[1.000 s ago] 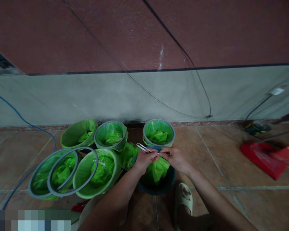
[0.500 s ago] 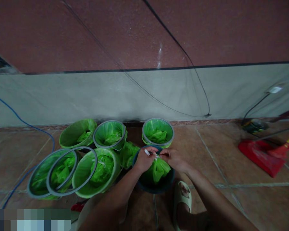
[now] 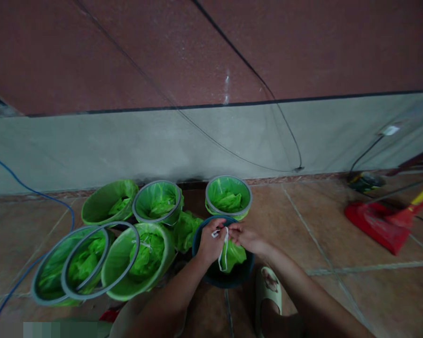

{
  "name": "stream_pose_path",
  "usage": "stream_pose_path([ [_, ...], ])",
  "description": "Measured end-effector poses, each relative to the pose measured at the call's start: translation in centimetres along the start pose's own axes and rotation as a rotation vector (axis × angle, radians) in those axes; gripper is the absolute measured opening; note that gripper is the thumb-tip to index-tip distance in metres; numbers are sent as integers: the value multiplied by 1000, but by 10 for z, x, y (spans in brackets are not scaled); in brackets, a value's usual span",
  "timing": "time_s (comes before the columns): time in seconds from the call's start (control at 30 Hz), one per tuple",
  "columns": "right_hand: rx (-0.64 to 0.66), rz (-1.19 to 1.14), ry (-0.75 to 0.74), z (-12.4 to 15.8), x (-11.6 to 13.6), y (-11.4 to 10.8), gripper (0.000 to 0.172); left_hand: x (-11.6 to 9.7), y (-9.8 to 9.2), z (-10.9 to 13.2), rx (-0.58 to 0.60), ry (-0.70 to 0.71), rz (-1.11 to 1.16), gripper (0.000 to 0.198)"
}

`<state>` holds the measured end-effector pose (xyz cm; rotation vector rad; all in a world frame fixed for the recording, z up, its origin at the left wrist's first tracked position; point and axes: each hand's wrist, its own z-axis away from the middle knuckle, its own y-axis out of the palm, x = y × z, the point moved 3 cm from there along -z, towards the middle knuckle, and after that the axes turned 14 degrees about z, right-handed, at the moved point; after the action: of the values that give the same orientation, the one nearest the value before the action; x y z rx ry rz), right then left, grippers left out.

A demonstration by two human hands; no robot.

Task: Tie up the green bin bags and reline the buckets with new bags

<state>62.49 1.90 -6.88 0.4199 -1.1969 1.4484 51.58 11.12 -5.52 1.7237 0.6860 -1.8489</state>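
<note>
A dark blue bin stands on the tiled floor right in front of me, with a green plastic bag bunched inside it. My left hand and my right hand meet over the bin's mouth. Both pinch a white drawstring that hangs in a loop from the top of the bag. My fingers are closed on the string.
Several bins lined with green bags stand to the left and behind, some with grey rings on the rims. A red dustpan lies at the right. A blue hose and black cables run along the wall. My sandalled foot is beside the bin.
The white string was held level between my hands a second ago. It now hangs down in a loop, and both hands have sunk lower over the bag.
</note>
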Motion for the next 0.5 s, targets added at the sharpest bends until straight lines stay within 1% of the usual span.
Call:
stream_pose_path([
  [0.07,11,-120,52,2,3,0,22,3,-2,-3,-16,-21,17,25],
  [0.13,-14,-191,67,3,5,-1,21,5,-3,-5,-17,-48,37,20],
  [0.33,-38,-222,66,4,5,0,24,-2,-2,-6,25,-85,47,15],
  [0.5,-26,-294,108,8,8,-5,27,-9,-2,-4,25,-50,2,15],
])
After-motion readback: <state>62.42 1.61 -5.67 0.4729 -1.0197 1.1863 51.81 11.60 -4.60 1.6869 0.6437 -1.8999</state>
